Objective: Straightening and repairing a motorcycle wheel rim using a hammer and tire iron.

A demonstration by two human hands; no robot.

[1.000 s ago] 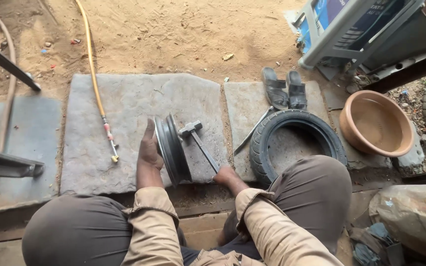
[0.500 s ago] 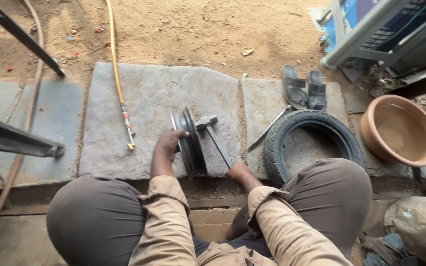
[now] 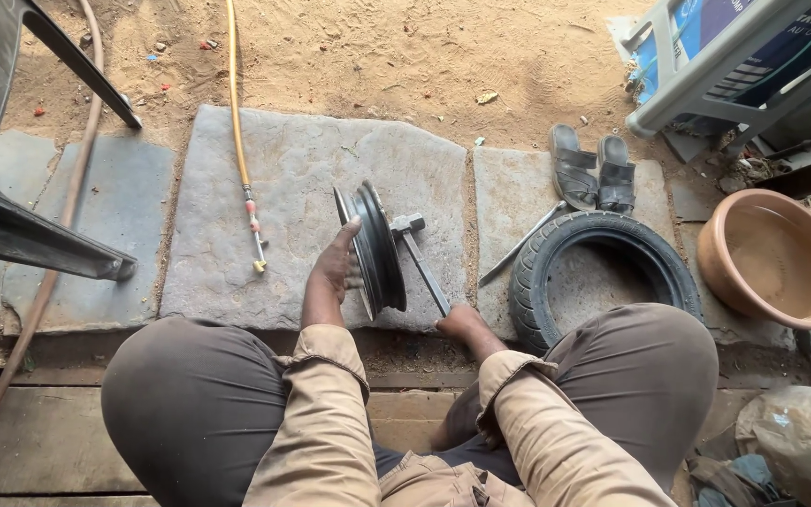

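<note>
A dark metal wheel rim [image 3: 377, 246] stands on its edge on a grey stone slab [image 3: 312, 178]. My left hand [image 3: 336, 265] rests flat against the rim's left face and steadies it. My right hand [image 3: 460, 323] grips the near end of a hammer [image 3: 420, 259] whose metal head lies against the rim's right side. A black tyre [image 3: 601, 272] lies flat on the slab to the right, beside my right knee.
A yellow air hose with a nozzle [image 3: 246, 188] runs down the slab at left. A thin metal lever [image 3: 522, 244] leans by the tyre. Black sandals [image 3: 593, 169], a brown basin [image 3: 775, 259], a dark chair leg [image 3: 39, 235] and a grey machine [image 3: 753, 66] surround the slab.
The view has shifted, so everything sits further right and lower in frame. My left hand has slid from the rim's top to its left face. The hammer stays against the rim.
</note>
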